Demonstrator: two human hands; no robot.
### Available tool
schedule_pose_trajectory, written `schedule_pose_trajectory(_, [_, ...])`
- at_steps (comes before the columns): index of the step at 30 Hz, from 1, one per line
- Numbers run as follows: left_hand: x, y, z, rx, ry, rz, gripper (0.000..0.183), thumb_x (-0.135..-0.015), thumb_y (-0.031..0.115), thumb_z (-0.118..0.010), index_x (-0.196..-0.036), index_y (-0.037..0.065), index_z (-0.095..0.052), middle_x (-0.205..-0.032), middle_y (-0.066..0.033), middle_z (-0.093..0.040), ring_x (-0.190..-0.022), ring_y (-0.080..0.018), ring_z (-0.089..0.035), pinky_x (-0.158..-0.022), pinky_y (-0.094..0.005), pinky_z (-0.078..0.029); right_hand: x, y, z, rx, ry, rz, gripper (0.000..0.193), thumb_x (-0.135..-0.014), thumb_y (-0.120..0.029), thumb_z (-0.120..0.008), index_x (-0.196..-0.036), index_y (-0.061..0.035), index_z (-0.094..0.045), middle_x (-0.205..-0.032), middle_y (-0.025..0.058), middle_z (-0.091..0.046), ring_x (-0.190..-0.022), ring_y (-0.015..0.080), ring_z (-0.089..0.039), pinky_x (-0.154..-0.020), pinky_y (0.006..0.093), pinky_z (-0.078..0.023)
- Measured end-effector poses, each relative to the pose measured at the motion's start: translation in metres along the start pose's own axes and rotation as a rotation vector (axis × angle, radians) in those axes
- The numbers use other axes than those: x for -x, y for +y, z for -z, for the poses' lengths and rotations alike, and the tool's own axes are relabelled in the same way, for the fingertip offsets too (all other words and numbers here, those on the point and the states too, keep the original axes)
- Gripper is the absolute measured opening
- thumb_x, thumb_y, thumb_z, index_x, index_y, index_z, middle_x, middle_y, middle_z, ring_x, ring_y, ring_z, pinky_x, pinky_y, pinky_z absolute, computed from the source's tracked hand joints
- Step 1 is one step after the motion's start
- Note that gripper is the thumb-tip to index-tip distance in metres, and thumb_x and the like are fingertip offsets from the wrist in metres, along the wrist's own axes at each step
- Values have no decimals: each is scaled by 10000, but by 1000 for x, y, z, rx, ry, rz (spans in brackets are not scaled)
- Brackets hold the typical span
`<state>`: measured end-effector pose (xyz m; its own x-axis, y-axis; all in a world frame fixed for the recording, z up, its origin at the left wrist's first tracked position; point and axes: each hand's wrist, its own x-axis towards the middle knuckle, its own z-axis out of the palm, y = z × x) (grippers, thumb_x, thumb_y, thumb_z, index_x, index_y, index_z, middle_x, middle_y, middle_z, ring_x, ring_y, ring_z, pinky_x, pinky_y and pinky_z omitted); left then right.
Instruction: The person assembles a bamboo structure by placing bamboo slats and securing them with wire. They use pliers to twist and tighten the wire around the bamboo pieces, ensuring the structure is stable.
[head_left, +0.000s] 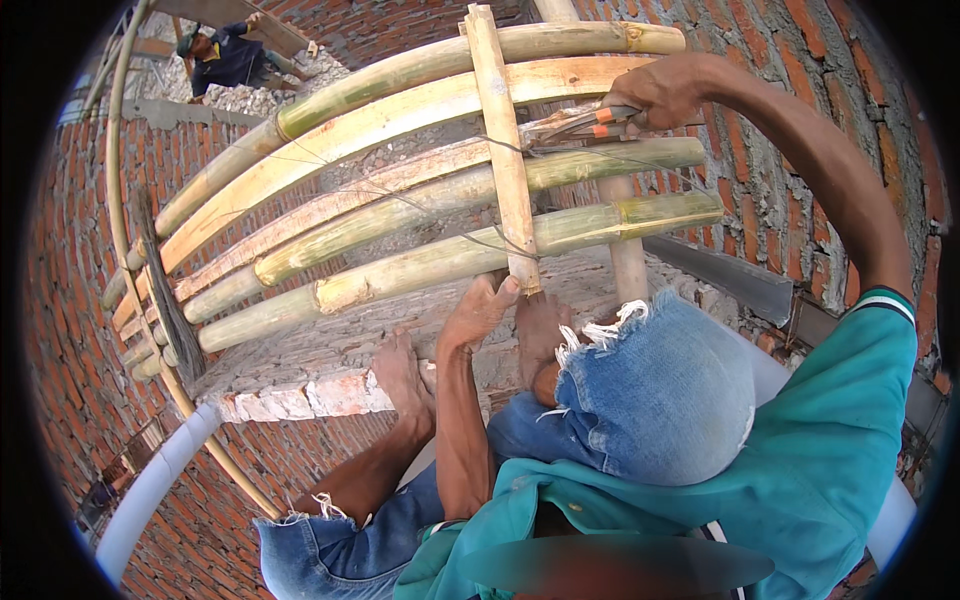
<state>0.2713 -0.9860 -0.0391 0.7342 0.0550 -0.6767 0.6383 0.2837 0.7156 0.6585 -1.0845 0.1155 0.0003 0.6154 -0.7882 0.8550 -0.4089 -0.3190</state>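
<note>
My right hand (662,92) is closed around dark pliers (604,122) with orange bands on the handles. Their head points left, beside a pale upright bamboo slat (498,120) and a thin dark wire (560,150). That slat lies across several long bamboo poles (420,268) and split strips. At its lower end, below the nearest pole, my left hand (474,318) is closed with the thumb against the slat; the curled fingers are partly hidden. Dark wire (497,243) loops round the crossing of slat and nearest pole.
My bare feet (402,372) rest on a rough brick ledge (320,395). A brick wall (770,110) rises at right, with a grey metal channel (725,275) near it. Grey pipe (160,485) runs at lower left. Another person (230,58) is among rubble at far left.
</note>
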Motion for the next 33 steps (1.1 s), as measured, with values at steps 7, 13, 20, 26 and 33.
schedule_pose_trajectory(7, [-20, -10, -51, 265, 80, 14, 1028, -871, 761, -655, -1452, -59, -440, -1339, -286, -606, -1074, -319, -691, -784, -355, -577, -2, -3, 1, 110, 6, -97, 291, -960, -134, -608, -1230, -40, -658, -830, 113, -696, -738, 242, -685, -697, 429, -535])
schedule_pose_trajectory(13, [-24, -15, -45, 166, -3, -75, 1011, -914, 759, -589, -1494, -45, -391, -1413, -219, -544, -1193, -297, -633, -919, -393, -557, 24, 9, 5, 284, 201, -86, 375, -979, -210, -660, -1321, -73, -592, -959, 72, -698, -800, 229, -670, -719, 408, -548])
schedule_pose_trajectory(20, [-19, -10, -23, 505, -232, 89, 981, -920, 636, -698, -1526, -43, -334, -1427, -189, -501, -1334, -309, -527, -1000, -472, -548, 27, -19, -6, -801, 450, -219, 351, -1033, -198, -592, -1337, -35, -524, -846, 29, -588, -689, 99, -614, -586, 249, -516])
schedule_pose_trajectory(26, [-19, 10, -56, 327, 32, 130, 889, -910, 599, -734, -1456, -46, -459, -1390, -189, -534, -1340, -293, -507, -958, -475, -570, -67, -40, 38, -1409, 546, -72, 218, -1064, -163, -468, -1132, 42, -498, -908, 87, -517, -729, 136, -546, -560, 267, -467])
schedule_pose_trajectory(33, [-22, 8, -54, 302, -21, 96, 819, -929, 554, -733, -1450, -23, -476, -1387, -163, -540, -1323, -278, -515, -983, -465, -551, -94, -57, 74, -1255, 491, -123, 263, -1070, -192, -434, -1128, 46, -530, -809, 83, -439, -683, 158, -539, -531, 303, -465])
